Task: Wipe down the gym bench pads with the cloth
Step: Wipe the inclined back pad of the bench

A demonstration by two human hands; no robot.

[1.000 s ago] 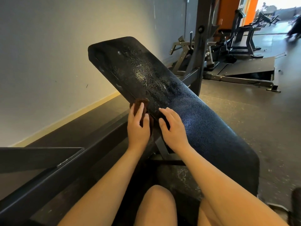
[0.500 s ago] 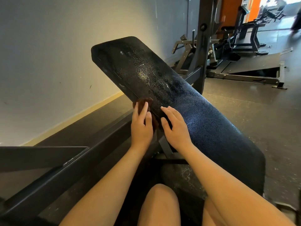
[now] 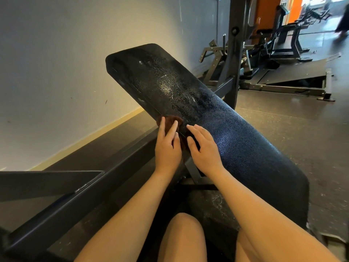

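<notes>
While the brown cloth [image 3: 170,121] is lying bunched at the left edge of the wet bench pad [image 3: 217,114], I am pressing its middle with my flat left grip [image 3: 168,148]. My right grip [image 3: 204,150] is resting spread beside it, holding nothing. The cloth is looking limp and light to me.

Your left grip [image 3: 167,148] lies with straight fingers flat on the brown cloth [image 3: 171,120], pressing it against the left edge of the inclined bench pad [image 3: 217,114], about midway along its length. Your right grip [image 3: 204,154] rests just beside it on the pad's face, fingers spread and relaxed, thumb next to the cloth. Wet streaks glisten on the pad above the cloth. A dark steel upright [image 3: 233,53] stands behind the pad's right edge; a grey wall [image 3: 56,72] runs to its left.
</notes>
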